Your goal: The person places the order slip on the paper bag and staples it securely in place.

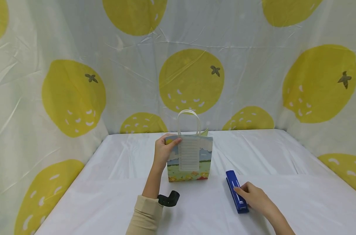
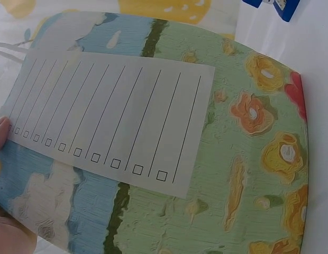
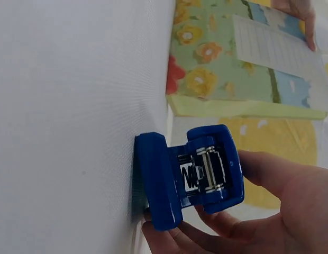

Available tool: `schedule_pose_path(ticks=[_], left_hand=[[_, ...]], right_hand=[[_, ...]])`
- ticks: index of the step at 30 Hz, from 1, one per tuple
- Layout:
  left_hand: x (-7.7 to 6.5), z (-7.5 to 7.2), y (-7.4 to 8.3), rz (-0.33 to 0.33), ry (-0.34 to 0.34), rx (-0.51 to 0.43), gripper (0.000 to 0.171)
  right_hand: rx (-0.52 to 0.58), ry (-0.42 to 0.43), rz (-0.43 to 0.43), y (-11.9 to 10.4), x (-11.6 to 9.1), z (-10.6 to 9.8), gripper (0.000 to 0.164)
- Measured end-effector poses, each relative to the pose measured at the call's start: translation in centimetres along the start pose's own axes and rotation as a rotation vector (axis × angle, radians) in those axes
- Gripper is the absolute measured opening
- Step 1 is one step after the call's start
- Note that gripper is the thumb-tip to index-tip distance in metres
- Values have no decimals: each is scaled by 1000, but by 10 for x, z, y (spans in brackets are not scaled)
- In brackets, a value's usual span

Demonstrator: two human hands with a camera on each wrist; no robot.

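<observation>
A small paper gift bag (image 1: 173, 166) printed with flowers, grass and sky stands upright on the white table, its white handles rising above it. A lined checklist sheet (image 1: 189, 155) lies against its front. My left hand (image 1: 163, 150) pinches the bag's upper left edge, thumb in front over the edge of the sheet and fingers behind. To the right, a blue stapler (image 1: 236, 192) lies on the table. My right hand (image 1: 254, 196) grips it from the right side, with the thumb on top. In the right wrist view the stapler's (image 3: 158, 180) rear end and spring show.
A white cloth covers the table (image 1: 122, 209). Behind it and at both sides hangs a white curtain (image 1: 131, 81) with large yellow lemons. A black wrist camera (image 1: 169, 198) sits on my left wrist, by the beige sleeve (image 1: 145, 212).
</observation>
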State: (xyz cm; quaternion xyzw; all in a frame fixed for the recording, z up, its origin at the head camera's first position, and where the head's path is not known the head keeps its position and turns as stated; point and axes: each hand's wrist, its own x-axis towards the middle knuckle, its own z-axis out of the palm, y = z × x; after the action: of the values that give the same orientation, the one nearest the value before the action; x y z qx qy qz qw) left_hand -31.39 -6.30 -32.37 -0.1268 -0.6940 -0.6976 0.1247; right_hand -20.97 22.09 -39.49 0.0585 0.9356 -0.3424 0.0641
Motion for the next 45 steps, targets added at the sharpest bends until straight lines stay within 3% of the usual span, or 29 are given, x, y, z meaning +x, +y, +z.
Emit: schedule_pose_path(ticks=[6,11,16,20,23,28,36,43,45], left_hand=[[-8,1,18,15,4,27,23],[-8,1,23,22,6,26,23],[-8,1,23,18,3,19,25],[-1,0,10,-1,2,12,26],[5,-1,0,-8,1,0,25],[5,1,-3,15,2,-1,25],[7,1,-2,27,8,-10,25],[1,1,0,3,8,7,26],[-1,1,-1,6,11,7,26]], right_hand=[[14,9,-48,1,1,-2,47],[75,-21,-65,0,3,-3,51],[101,-43,-51,-2,3,-4,45],[146,-37,-40,-3,2,-2,42],[294,-40,-23,-5,2,1,41],[615,-70,-9,-9,4,3,44],[762,-148,-9,-15,7,3,60],[874,-90,-43,-13,9,5,54],[932,-76,-49,-10,10,5,44]])
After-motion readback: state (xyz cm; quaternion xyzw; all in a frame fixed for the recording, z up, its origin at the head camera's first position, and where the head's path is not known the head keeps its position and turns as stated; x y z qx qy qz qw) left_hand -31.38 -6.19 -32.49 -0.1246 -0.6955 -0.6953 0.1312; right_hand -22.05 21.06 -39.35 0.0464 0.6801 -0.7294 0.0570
